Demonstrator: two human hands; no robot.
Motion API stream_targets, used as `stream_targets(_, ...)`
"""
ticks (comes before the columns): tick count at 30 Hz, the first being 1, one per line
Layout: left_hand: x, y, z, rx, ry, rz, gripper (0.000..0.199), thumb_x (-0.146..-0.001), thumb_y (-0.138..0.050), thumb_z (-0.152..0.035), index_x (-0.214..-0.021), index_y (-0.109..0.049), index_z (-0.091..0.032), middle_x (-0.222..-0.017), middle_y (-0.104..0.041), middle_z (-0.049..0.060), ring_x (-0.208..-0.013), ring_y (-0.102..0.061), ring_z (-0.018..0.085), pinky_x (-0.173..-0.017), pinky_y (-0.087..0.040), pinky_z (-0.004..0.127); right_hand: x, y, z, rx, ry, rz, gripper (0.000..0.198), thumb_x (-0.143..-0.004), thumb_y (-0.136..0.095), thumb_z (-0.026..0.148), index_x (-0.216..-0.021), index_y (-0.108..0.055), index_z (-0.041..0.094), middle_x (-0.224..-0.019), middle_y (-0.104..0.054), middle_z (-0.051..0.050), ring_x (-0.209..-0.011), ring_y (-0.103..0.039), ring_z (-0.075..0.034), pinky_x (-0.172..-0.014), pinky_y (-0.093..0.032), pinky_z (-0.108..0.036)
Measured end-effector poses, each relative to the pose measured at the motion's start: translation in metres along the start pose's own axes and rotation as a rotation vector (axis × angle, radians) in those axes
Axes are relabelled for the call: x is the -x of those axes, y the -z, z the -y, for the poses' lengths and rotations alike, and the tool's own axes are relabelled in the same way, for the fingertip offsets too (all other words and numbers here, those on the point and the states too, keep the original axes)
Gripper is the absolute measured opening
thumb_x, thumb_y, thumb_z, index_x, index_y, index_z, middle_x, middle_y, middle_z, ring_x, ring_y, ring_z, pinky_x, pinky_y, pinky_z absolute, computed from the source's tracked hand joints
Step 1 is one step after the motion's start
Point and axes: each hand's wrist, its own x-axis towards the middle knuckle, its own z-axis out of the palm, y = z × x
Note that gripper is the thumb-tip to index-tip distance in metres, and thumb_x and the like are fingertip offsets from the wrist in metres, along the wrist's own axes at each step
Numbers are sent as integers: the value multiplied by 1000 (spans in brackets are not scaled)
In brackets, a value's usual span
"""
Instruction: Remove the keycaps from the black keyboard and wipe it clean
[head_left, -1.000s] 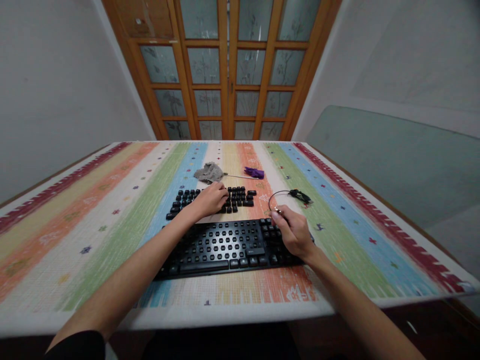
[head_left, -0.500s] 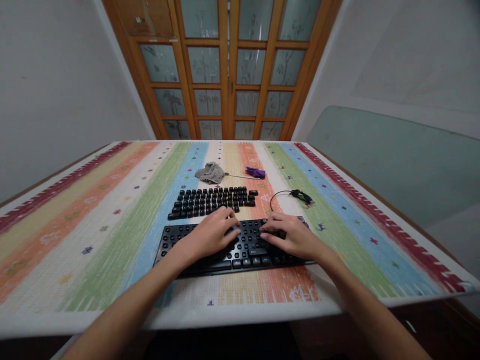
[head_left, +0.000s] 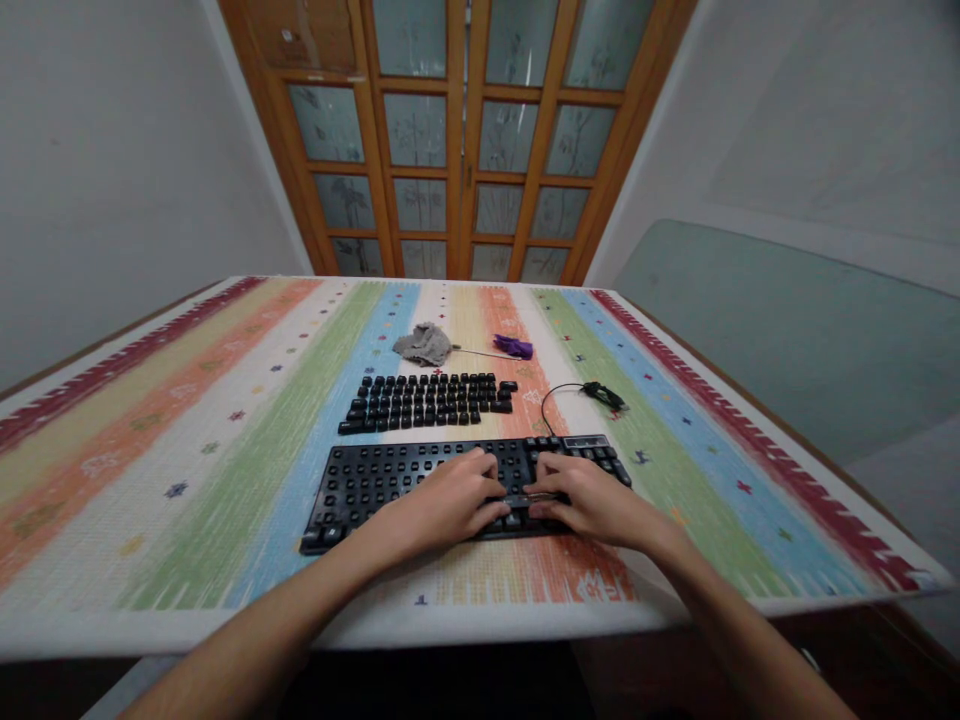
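Observation:
A black keyboard (head_left: pixel 367 490) lies flat near the table's front edge; its upper and left parts show bare switch stems where caps are off. My left hand (head_left: pixel 457 498) rests over its lower middle, thumb and forefinger closed around the left end of a long black keycap (head_left: pixel 516 502). At the other end of that keycap, my right hand (head_left: pixel 585 495) pinches with thumb and fingers. The cap appears to sit in the keyboard's lower right part; whether it has lifted is too small to tell. Loose black keycaps (head_left: pixel 420 402) stand in rows behind the keyboard.
Farther back lie a crumpled grey cloth (head_left: pixel 424 344), a thin rod (head_left: pixel 484 352) and a purple cloth-like item (head_left: pixel 513 346). The keyboard's bundled cable (head_left: pixel 601 394) is at the right. A striped cloth (head_left: pixel 225 450) covers the table; a glass-paned wooden door (head_left: pixel 465 180) stands beyond.
Both hands have moved nearer to me over the keyboard, from its middle rows to the long keycap, the left also to the right. The keyboard's upper right part is uncovered. The view has shifted slightly.

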Motion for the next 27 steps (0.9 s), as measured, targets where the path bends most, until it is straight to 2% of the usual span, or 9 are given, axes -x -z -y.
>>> stream_targets(3, -1, -1, 0, 2, -8, -8, 19, -97, -58, -30, -92, -70, -17, -93, -60, 6, -91, -56, 20, -84, -47, 32, -3, -1, 0, -35, 19, -30, 8, -87, -67, 15, -84, -75, 18, -86, -60, -4, -78, -58, -16, -72, -43, -27)
stream_targets(7, -1, -5, 1, -60, -56, -24, 17, -98, -54, -28, -94, -65, -16, -94, -59, 7, -91, -56, 21, -89, -48, 35, -6, -1, -2, -44, 48, -27, 9, -86, -65, 11, -85, -71, 17, -89, -62, -4, -83, -59, -17, -76, -44, -28)
stream_targets(16, 2, -14, -2, -190, -107, -77, 19, -100, -45, -27, -97, -57, -13, -98, -59, 10, -95, -56, 23, -91, -49, 37, -2, -4, 5, 307, 30, 98, 10, -96, -50, 19, -97, -58, 13, -105, -59, -11, -78, -59, -19, -67, -41, -31)
stream_targets(21, 1, -16, 2, -188, -146, -69, 19, -100, -42, -25, -98, -55, -12, -99, -58, 11, -95, -55, 23, -90, -49, 37, -4, -2, 11, 380, 13, 141, 8, -95, -50, 18, -97, -56, 13, -105, -59, -11, -76, -60, -20, -64, -39, -32)
stream_targets(27, -2, -15, 5, -239, -178, -39, 18, -100, -41, -25, -99, -53, -12, -100, -58, 12, -95, -54, 24, -90, -48, 37, -8, -1, 10, 428, 57, 148, 8, -94, -51, 17, -99, -56, 13, -103, -60, -12, -79, -62, -22, -62, -38, -32)
